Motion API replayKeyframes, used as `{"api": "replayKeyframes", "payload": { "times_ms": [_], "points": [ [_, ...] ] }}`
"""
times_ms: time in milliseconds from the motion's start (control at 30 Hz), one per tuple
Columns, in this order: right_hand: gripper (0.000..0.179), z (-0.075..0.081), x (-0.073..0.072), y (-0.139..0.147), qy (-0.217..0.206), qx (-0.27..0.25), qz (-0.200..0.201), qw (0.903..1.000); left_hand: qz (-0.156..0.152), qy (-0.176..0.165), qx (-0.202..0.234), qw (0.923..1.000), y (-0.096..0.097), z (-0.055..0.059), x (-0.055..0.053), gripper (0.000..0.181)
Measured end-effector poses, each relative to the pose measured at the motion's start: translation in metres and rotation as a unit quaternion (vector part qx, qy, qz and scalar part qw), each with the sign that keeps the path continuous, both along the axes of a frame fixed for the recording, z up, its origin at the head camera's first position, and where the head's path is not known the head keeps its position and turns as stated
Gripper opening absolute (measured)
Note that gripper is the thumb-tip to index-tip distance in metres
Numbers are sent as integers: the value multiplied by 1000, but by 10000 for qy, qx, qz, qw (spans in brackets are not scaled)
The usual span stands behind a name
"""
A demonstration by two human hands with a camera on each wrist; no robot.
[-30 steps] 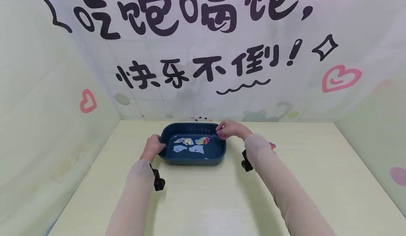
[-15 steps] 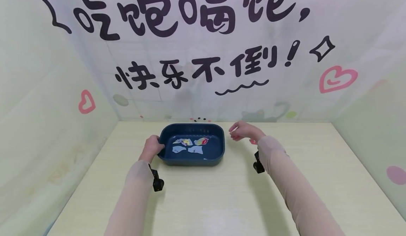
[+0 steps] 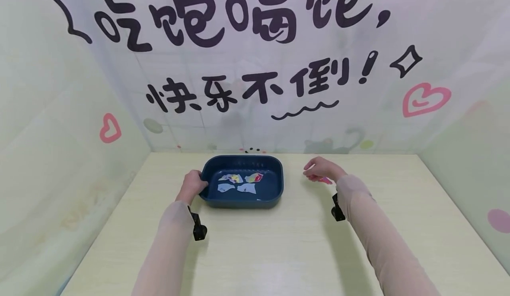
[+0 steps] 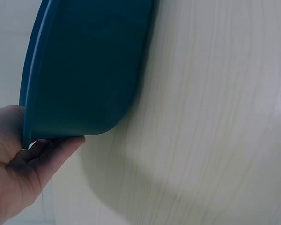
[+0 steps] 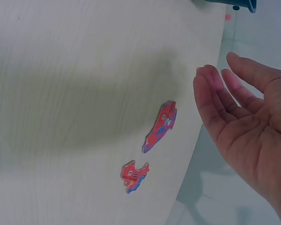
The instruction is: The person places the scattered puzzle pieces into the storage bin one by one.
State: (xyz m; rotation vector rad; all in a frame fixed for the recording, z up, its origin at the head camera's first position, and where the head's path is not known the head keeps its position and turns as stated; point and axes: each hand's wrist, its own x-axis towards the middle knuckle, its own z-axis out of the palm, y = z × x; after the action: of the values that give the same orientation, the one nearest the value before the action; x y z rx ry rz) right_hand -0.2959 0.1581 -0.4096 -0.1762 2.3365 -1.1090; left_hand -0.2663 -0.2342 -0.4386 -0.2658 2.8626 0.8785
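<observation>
Backdrop (image 3: 235,131): In the head view, big black lettering (image 3: 262,91) fills it, above a pale wooden table (image 3: 247,260).
Blue tray (image 3: 241,204): Here it sits, near the table's back edge, its raised walls probably there to corral four flat pieces: two patterned, at (image 3: 231,178) and (image 3: 254,178), two pale, at (image 3: 226,187) and (image 3: 246,188).
Left hand (image 3: 192,185): Out at the tray's left end, it pinches the wall, presumably to steady it.
Tray wall: Over to the left wrist view: fingers (image 4: 56,157) lie against the outside; the thumb tip is hidden.
Right hand (image 5: 243,101): The right wrist view, and it's bare-handed! Fingers loosely bent, gripping nothing.
Loose pieces: Beside it, a long red one (image 5: 159,127) and a smaller one (image 5: 135,176) lie apart on the table, perhaps for easy picking.
</observation>
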Motion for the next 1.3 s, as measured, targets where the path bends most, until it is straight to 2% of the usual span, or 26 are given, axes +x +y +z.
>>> {"api": "replayKeyframes", "payload": {
  "times_ms": [133,333,500,600,833,1033,1133,1233,1267,1300],
  "points": [
    [31,-7,0,11,-42,157,-96,9998,16,-17,33,10000,1,0,0,26],
    [30,-10,2,23,-105,216,-537,9983,61,-55,60,9999,2,2,1,28],
    [38,-14,2,29,9,805,-897,9927,64,-56,73,9999,0,1,1,29],
    [41,-21,2,32,214,1096,-1003,9887,32,-23,36,10000,-1,0,0,28],
    [34,-40,0,36,734,1315,-949,9840,10,61,3,10000,-2,-3,-2,25],
    [32,-45,5,34,1309,1472,-814,9770,64,-23,97,9999,2,-1,0,28],
    [30,-52,-1,34,1244,1471,-847,9776,89,-89,148,9998,3,1,1,29],
    [29,-71,-17,42,1144,1356,-815,9808,90,-106,158,9998,3,2,1,30],
    [29,-85,-27,48,1276,1109,-748,9828,100,-116,168,9997,2,2,1,30],
    [30,-90,-31,51,1241,1075,-736,9837,105,-119,164,9997,2,2,1,30]
  ]
}}
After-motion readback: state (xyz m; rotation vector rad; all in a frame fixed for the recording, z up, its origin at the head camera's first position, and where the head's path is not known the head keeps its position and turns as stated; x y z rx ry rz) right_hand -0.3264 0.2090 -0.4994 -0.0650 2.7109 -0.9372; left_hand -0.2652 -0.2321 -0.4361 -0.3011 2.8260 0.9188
